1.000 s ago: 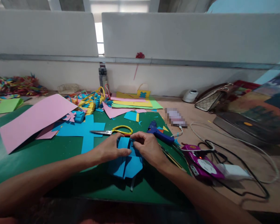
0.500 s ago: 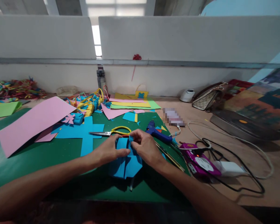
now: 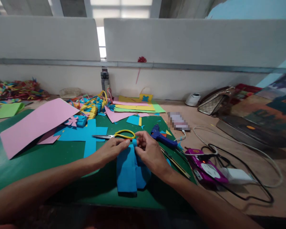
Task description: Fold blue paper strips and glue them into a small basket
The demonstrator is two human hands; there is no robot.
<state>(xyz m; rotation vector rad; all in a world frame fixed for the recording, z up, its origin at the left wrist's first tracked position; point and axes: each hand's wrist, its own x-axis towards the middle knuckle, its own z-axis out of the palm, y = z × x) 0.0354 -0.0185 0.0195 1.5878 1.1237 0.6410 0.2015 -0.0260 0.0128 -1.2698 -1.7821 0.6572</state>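
Both hands hold a folded blue paper piece [image 3: 126, 168] over the near part of the green cutting mat [image 3: 69, 184]. My left hand [image 3: 113, 149] grips its upper left edge, thumb on top. With bent fingers, my right hand [image 3: 149, 152] pinches the upper right part, where a small blue tab [image 3: 134, 142] stands up. Part of the paper is hidden behind the right hand. Just beyond the hands lie yellow-handled scissors [image 3: 114, 135], blades to the left. A flat blue cross-shaped paper [image 3: 90, 133] is under their tip. Right of the hands rests a blue glue gun [image 3: 163, 137].
A large pink sheet [image 3: 38, 125] lies at left, with finished paper baskets [image 3: 91, 108] behind it. Stacked coloured sheets [image 3: 135, 108] are at the back. On the right are a cutter knife [image 3: 175, 162], a purple power strip [image 3: 206, 167], cables, a phone [image 3: 178, 121] and a bag [image 3: 213, 103].
The blue paper has been turned, so a long flat panel now faces me and reaches lower. My left thumb has moved up to its top edge. The view has shifted slightly.
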